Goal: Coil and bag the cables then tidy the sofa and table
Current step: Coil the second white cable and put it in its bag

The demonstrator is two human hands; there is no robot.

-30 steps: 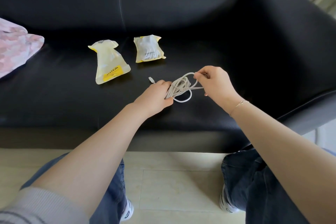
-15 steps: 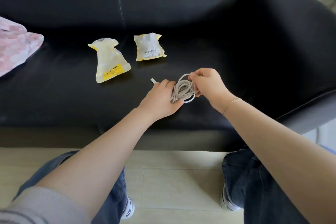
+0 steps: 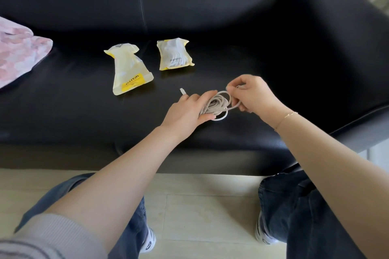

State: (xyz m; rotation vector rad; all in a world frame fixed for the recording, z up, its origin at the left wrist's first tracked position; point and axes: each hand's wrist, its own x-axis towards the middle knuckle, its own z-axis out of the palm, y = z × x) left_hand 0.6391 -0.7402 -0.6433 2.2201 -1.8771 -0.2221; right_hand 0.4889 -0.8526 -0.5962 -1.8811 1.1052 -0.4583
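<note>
Left hand (image 3: pixel 185 111) grips the coiled pale-grey cable bundle (image 3: pixel 217 104) over the black leather sofa (image 3: pixel 273 69); right hand (image 3: pixel 252 95) pinches a loose strand beside it.

bags (image 3: pixel 128 72) (image 3: pixel 173 54): 2 | cable coil (image 3: pixel 217 104): 1 | hands (image 3: pixel 185 111) (image 3: pixel 253 94): 2 | pink cloth (image 3: pixel 19 50): 1

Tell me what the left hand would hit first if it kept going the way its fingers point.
The left hand points up and to the right, so it meets the coiled cable it already grips, then probably the right hand holding the coil's far side. Depth is hard to judge.
</note>
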